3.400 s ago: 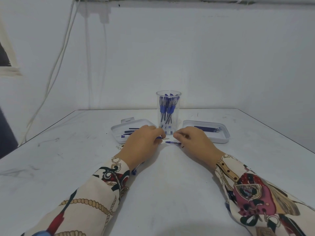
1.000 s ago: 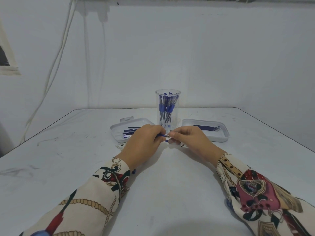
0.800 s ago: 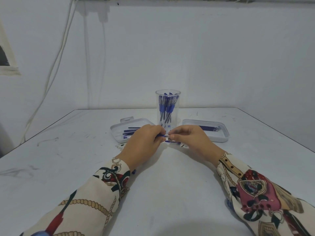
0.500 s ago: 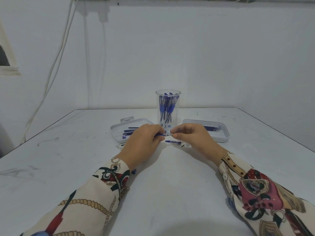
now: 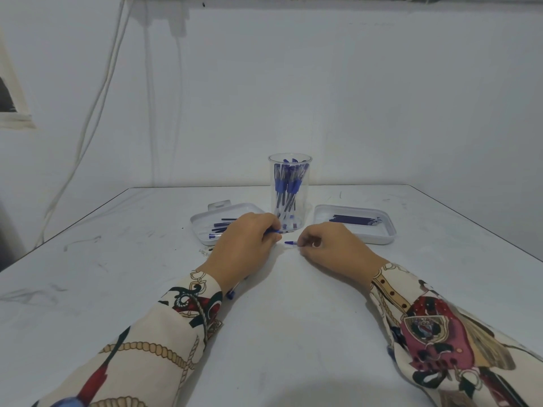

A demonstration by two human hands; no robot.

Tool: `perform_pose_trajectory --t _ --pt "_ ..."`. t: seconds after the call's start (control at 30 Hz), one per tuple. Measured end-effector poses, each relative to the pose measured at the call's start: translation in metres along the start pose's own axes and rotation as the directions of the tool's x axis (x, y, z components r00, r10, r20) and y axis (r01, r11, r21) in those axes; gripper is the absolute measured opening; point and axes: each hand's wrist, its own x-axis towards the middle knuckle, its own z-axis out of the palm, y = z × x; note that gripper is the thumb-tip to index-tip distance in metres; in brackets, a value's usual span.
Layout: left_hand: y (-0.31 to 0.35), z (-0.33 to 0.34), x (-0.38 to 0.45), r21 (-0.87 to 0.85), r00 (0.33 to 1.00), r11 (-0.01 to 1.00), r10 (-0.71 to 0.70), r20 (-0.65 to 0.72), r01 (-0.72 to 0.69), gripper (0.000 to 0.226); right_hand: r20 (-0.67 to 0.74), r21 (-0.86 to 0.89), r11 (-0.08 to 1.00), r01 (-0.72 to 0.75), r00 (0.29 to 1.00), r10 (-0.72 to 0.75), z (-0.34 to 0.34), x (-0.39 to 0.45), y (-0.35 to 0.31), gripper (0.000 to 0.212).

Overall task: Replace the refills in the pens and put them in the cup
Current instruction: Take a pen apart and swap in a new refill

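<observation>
While the pen [image 5: 274,231] lies gripped in my left hand [image 5: 245,245], its blue front end pokes out past the curled fingers toward the right, with the long axis running roughly left to right and angled back under the palm; what I take to be its rear end [image 5: 230,295] shows just beside the left wrist. Just right of the exposed end, apart from it by a narrow gap, a small blue tip piece [image 5: 290,243] lies in line with the pen, pinched by the curled fingertips of my right hand [image 5: 326,245]. I cannot tell whether it touches the tabletop [image 5: 279,333]. Both hands rest low, knuckles up, close together at centre.

I judge the coming move to turn on this alignment: the tip piece sits right of the pen on nearly the same axis, so the right hand, being nearer, need only travel left to join them.

Directly behind the hands stands the clear cup [image 5: 289,192], already holding several pens upright. A left tray [image 5: 205,227] with a few refills sits behind the left hand; a right tray [image 5: 382,239] with dark refills sits behind the right.
</observation>
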Motion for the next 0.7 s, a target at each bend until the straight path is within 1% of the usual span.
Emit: perform_pose_trajectory --t 0.07,0.33,0.43,0.53,0.63,0.7 --pt "-0.0003 0.0002 0.0000 0.000 1.000 1.000 -0.003 0.001 0.003 0.013 0.000 -0.034 0.999 0.017 1.000 -0.017 0.0008 0.0005 0.0002 0.013" --pt "-0.0004 0.0007 0.0000 0.013 1.000 1.000 -0.015 0.010 0.015 0.013 -0.003 -0.053 0.999 0.001 1.000 -0.001 -0.0007 0.0008 0.0004 0.012" --pt "0.0002 0.0004 0.0005 0.014 1.000 1.000 -0.023 0.014 0.023 0.015 -0.011 -0.033 0.999 -0.009 1.000 0.009 -0.0020 0.0005 0.0001 0.016" --pt "0.0003 0.0007 0.0007 0.026 1.000 1.000 -0.004 0.024 0.004 0.020 -0.058 0.015 1.000 -0.021 0.998 0.022 -0.0018 -0.0008 -0.0009 0.025" --pt "0.0000 0.0014 0.0005 0.021 0.998 0.998 0.058 0.038 -0.059 0.022 -0.125 0.035 0.998 0.061 0.991 -0.056 -0.0023 -0.0004 -0.0044 0.034" --pt "-0.0011 0.0028 0.0012 0.017 0.992 0.993 0.119 0.034 -0.119 0.023 -0.174 0.017 0.989 0.146 0.975 -0.141 -0.0010 0.0012 -0.0062 0.031"
